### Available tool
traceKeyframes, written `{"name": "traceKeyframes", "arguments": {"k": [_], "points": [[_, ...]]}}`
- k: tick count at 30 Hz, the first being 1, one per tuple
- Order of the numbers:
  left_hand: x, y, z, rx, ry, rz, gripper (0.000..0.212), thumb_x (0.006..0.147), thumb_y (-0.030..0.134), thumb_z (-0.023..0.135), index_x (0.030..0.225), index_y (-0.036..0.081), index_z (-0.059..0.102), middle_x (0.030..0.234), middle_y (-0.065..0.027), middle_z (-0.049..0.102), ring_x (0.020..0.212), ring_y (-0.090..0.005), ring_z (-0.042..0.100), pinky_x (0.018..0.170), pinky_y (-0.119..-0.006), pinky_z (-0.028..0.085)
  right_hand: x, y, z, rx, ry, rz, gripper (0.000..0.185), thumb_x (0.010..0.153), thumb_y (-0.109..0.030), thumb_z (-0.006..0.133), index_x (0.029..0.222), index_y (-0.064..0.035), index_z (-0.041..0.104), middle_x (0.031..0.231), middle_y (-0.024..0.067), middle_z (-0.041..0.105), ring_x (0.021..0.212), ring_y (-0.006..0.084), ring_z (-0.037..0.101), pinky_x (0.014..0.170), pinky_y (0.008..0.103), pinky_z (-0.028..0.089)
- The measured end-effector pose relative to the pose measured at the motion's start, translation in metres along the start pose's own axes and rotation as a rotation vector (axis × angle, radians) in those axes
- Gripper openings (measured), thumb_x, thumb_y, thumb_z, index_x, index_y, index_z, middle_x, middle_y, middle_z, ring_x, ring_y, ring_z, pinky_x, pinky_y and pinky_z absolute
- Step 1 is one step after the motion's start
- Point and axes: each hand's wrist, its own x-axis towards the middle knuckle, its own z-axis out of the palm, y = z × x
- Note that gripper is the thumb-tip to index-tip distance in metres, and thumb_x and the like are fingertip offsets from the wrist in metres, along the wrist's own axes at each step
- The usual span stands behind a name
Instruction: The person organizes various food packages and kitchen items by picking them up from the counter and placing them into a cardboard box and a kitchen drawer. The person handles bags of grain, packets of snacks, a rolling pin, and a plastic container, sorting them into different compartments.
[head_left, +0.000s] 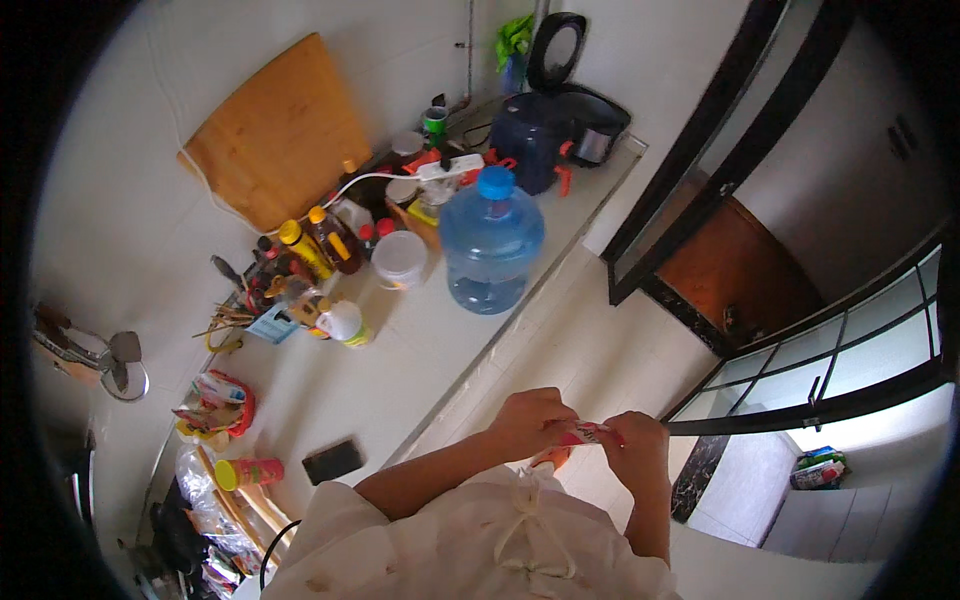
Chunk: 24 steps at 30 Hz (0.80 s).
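A small pink-and-white packet (585, 433) is stretched between my two hands in front of my body. My left hand (531, 420) grips one end of it, and my right hand (636, 444) pinches the other. Both hands are over the floor, off the edge of the white countertop (390, 360). On the counter near my left forearm lies a dark phone (333, 461). A large blue water jug (493, 247) with a blue cap stands close to the counter's front edge, beyond my hands.
Bottles, including a yellow-capped one (335, 238), crowd the wall beside a white-lidded tub (400, 259). A wooden cutting board (277, 135) leans behind them. Near the corner stands an open-lidded rice cooker (592, 120). A yellow-lidded canister (250, 473) lies at left; a dark-framed glass door (810, 390) stands right.
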Motion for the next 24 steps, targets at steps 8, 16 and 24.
{"name": "traceKeyframes", "arguments": {"k": [8, 16, 24], "points": [[0.085, 0.020, 0.093, 0.053, 0.050, -0.005, 0.015, 0.073, 0.009, 0.070, 0.088, 0.007, 0.070, 0.073, -0.0090, 0.057, 0.063, -0.0234, 0.058, 0.057, -0.032, 0.046, 0.014, 0.120, -0.059, 0.083, -0.033, -0.052, 0.009, 0.070, -0.015, 0.069, 0.074, -0.0083, 0.066, 0.065, 0.0072, 0.060, 0.061, 0.0261, 0.059, 0.057, 0.0365, 0.047], [0.162, 0.045, 0.163, 0.137, 0.067, -0.033, 0.013, 0.071, 0.007, 0.066, 0.084, 0.008, 0.070, 0.071, -0.0069, 0.055, 0.062, -0.0225, 0.057, 0.056, -0.033, 0.047, 0.031, 0.225, -0.107, 0.141, -0.046, -0.117, 0.008, 0.069, -0.010, 0.071, 0.072, -0.0059, 0.065, 0.064, 0.0074, 0.060, 0.059, 0.0263, 0.058, 0.056, 0.0371, 0.046], [0.224, 0.050, 0.193, 0.167, 0.030, -0.074, 0.013, 0.071, 0.007, 0.066, 0.084, 0.008, 0.069, 0.070, -0.0071, 0.054, 0.061, -0.0227, 0.056, 0.055, -0.033, 0.046, 0.048, 0.283, -0.125, 0.246, 0.049, -0.097, 0.010, 0.069, -0.012, 0.072, 0.072, -0.0064, 0.064, 0.063, 0.0077, 0.060, 0.057, 0.0264, 0.057, 0.055, 0.0369, 0.044]]}}
